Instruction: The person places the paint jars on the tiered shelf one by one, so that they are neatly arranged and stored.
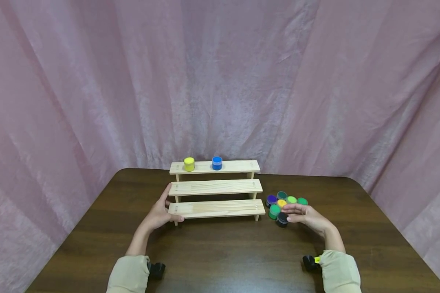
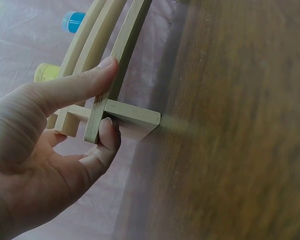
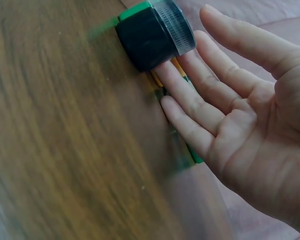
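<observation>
A three-tier wooden display stand [image 1: 216,208] stands on the table, with a yellow paint jar [image 1: 189,164] and a blue paint jar [image 1: 216,163] on its top tier. My left hand [image 1: 159,215] grips the stand's left end. In the left wrist view, the thumb lies on the lowest board [image 2: 121,62] and a finger curls beneath it. At the right, my right hand [image 1: 308,219] reaches beside a black paint jar [image 3: 145,37]. Its fingers extend behind that jar, while the thumb is clear of it in the right wrist view.
Several jars cluster right of the stand: green [image 1: 274,211], purple [image 1: 271,200], dark teal [image 1: 282,195], orange-yellow [image 1: 281,202], light green [image 1: 291,200] and another green one [image 1: 302,201]. Pink curtains [image 1: 220,81] hang behind the brown wooden table [image 1: 220,256].
</observation>
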Demonstrator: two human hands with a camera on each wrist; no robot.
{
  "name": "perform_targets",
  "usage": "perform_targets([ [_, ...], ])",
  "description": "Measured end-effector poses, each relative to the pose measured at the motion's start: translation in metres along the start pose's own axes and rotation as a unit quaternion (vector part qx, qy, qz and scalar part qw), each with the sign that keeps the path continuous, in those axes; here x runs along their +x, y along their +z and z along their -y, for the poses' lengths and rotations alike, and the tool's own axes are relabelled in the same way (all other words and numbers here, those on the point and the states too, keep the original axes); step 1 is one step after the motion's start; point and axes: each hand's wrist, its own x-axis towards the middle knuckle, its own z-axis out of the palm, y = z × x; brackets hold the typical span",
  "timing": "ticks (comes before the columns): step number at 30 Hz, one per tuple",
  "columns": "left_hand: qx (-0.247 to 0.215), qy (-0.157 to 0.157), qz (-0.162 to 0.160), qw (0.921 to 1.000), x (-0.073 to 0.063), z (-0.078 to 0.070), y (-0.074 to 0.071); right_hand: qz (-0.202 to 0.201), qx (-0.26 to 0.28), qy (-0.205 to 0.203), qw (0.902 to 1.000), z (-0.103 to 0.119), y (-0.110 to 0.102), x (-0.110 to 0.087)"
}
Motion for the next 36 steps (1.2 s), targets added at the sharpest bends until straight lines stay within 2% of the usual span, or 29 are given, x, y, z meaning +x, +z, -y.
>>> perform_targets([
  [12,-0.001,0.002,0.000,1.0000,0.001,0.000,0.000,0.007,-0.016,0.012,0.9998,-0.007,0.002,0.003],
  [19,-0.001,-0.002,0.000,1.0000,-0.001,-0.001,-0.001,0.004,-0.026,0.038,0.9989,-0.007,0.003,0.003],
  [25,-0.007,-0.006,0.002,1.0000,-0.002,-0.001,-0.001,0.011,-0.031,0.036,0.9988,-0.010,0.003,0.003],
  [36,0.005,-0.009,0.000,0.9999,-0.002,-0.003,-0.001,-0.001,-0.036,0.043,0.9984,-0.011,0.002,0.005],
])
